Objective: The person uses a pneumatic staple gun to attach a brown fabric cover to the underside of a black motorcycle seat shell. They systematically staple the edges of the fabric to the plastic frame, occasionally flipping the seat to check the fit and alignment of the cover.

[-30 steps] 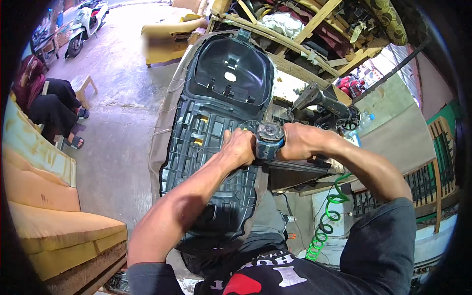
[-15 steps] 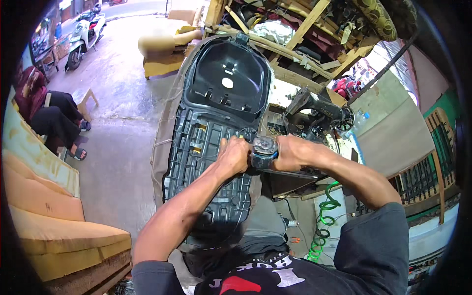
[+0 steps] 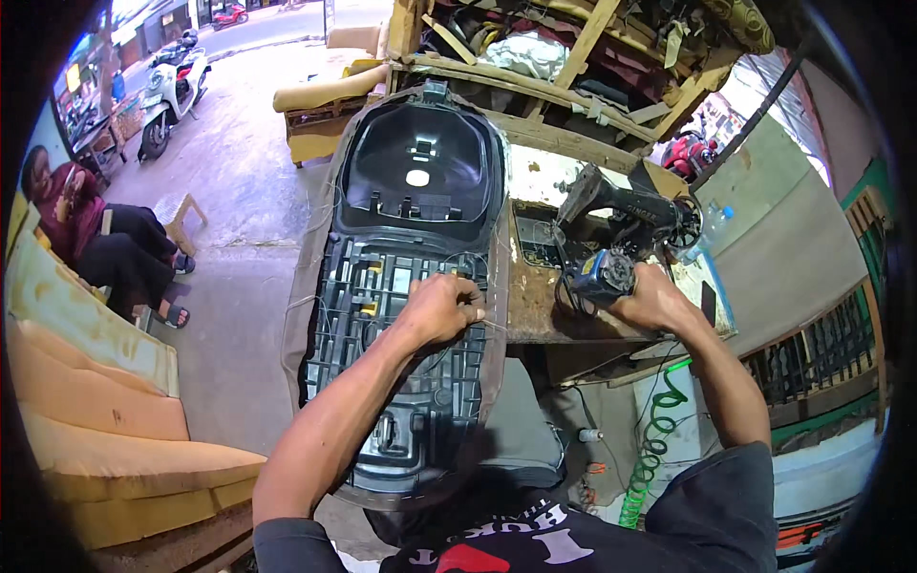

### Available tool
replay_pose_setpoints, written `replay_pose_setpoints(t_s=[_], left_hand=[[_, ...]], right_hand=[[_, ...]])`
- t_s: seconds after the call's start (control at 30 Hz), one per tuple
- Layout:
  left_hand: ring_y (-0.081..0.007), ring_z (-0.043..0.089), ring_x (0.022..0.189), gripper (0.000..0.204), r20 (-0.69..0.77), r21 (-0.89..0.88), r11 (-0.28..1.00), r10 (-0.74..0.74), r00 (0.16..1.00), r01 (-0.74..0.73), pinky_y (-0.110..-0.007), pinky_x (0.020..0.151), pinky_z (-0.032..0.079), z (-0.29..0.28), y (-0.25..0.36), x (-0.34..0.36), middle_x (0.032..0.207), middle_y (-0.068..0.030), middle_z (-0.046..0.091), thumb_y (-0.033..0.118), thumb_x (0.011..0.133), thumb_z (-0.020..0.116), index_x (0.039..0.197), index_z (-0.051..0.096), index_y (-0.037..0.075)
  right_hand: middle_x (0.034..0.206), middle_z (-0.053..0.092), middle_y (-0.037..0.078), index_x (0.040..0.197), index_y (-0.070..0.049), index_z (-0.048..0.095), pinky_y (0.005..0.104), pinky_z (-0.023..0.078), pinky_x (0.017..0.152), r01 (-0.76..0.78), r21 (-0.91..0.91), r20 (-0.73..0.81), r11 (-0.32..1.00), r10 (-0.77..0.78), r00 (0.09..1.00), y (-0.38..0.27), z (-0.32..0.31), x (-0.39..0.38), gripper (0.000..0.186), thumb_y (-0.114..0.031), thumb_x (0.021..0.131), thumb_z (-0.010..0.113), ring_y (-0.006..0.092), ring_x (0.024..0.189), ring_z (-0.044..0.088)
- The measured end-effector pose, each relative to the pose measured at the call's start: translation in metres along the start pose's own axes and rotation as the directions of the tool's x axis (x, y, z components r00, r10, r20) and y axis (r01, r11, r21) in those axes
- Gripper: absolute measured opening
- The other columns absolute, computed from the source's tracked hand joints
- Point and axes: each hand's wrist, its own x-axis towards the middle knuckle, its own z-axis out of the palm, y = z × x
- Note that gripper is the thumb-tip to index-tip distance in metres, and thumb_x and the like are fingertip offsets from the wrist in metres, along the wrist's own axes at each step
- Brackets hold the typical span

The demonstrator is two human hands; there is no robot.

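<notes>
"Well, the hands have parted. A second ago both were bunched at that blue-and-black tool (image 3: 604,275), right on the edge of the seat base (image 3: 396,245)."

"And where's the tool now?"

"Off to the right, over the worktable (image 3: 535,310), just in front of the sewing machine (image 3: 626,202). The right hand (image 3: 654,301) took it across; its fingers are closed around the body."

"Is it resting on the wood?"

"Can't tell from here; the tool and the hand hide whatever is under them."

"What about the left hand (image 3: 444,307)?"

"That one has stayed by the seat, at the right side of the underside. The fingers are bent inward and the thumb reaches to the brown cover (image 3: 494,277) where it folds over the rim. It might be pinching the edge, but the knuckles block my view, so I can't say how far open it is."

"The seat hasn't gone anywhere?"

"No, it's lying upside down in front of the worker, black ribs facing up, the deep hollow at the far end. With the tool gone from it, more of that right edge shows, and the worktable beside it is plainer to see."
</notes>
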Motion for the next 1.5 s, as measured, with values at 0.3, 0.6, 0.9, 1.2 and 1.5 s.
replay_pose_setpoints(t_s=[0.3, 0.6, 0.9, 1.2, 1.5], left_hand=[[-0.0292, 0.07, 0.086, 0.016, 0.021, -0.112, 0.993, -0.046, 0.999, 0.048, -0.042, 0.08, 0.053, -0.02, 0.007, -0.018, 0.091, -0.0165, 0.072, 0.015, 0.092, 0.074, 0.098, 0.074, 0.0], [-0.0397, 0.056, 0.126, 0.037, 0.026, 0.308, 0.943, -0.142, 0.99, 0.127, -0.052, 0.11, 0.039, -0.044, 0.126, -0.144, 0.125, -0.0175, 0.064, 0.04, 0.089, 0.079, 0.094, 0.075, 0.004], [-0.0386, 0.051, 0.134, 0.031, -0.156, 0.344, 0.919, -0.146, 0.977, 0.193, -0.055, 0.112, 0.033, 0.023, 0.123, -0.15, 0.131, -0.0208, 0.062, 0.03, 0.088, 0.079, 0.09, 0.072, 0.001], [-0.0331, 0.05, 0.135, 0.017, -0.128, 0.262, 0.919, -0.27, 0.954, 0.295, -0.049, 0.115, 0.03, 0.02, 0.123, -0.149, 0.133, -0.0113, 0.063, 0.017, 0.086, 0.077, 0.097, 0.076, 0.004], [-0.0313, 0.051, 0.133, 0.016, -0.119, 0.206, 0.936, -0.267, 0.956, 0.287, -0.051, 0.114, 0.031, 0.015, 0.121, -0.15, 0.13, -0.0107, 0.064, 0.018, 0.088, 0.075, 0.096, 0.077, 0.003]], right_hand=[[0.092, 0.07, 0.034, 0.116, 0.003, 0.066, 0.0582, 0.057, 0.08, -0.052, -0.183, -0.292, 0.982, -0.004, 0.957, 0.108, 0.078, 0.046, 0.039, -0.015, 0.082, 0.07, 0.051, 0.088, 0.07], [0.107, 0.067, 0.033, 0.128, 0.008, 0.056, 0.0545, 0.053, 0.091, -0.037, -0.109, -0.337, 0.993, -0.002, 0.942, 0.185, 0.137, 0.082, 0.054, -0.013, 0.081, 0.076, 0.0514, 0.104, 0.066], [0.144, 0.051, 0.031, 0.149, 0.002, 0.048, 0.0556, 0.045, 0.108, -0.254, -0.119, -0.518, 0.96, 0.158, 0.841, 0.127, 0.147, 0.049, 0.072, -0.021, 0.087, 0.074, 0.047, 0.131, 0.051], [0.113, 0.068, 0.004, 0.107, -0.015, 0.076, 0.0407, 0.051, 0.096, 0.84, 0.311, -0.559, 0.445, -0.629, 0.54, -0.071, 0.147, -0.074, 0.028, -0.011, 0.08, 0.079, 0.0264, 0.115, 0.061], [0.108, 0.066, 0.003, 0.104, -0.014, 0.077, 0.0413, 0.05, 0.099, 0.865, 0.364, -0.502, 0.345, -0.71, 0.494, -0.077, 0.152, -0.053, 0.027, -0.012, 0.078, 0.081, 0.0272, 0.115, 0.059]])
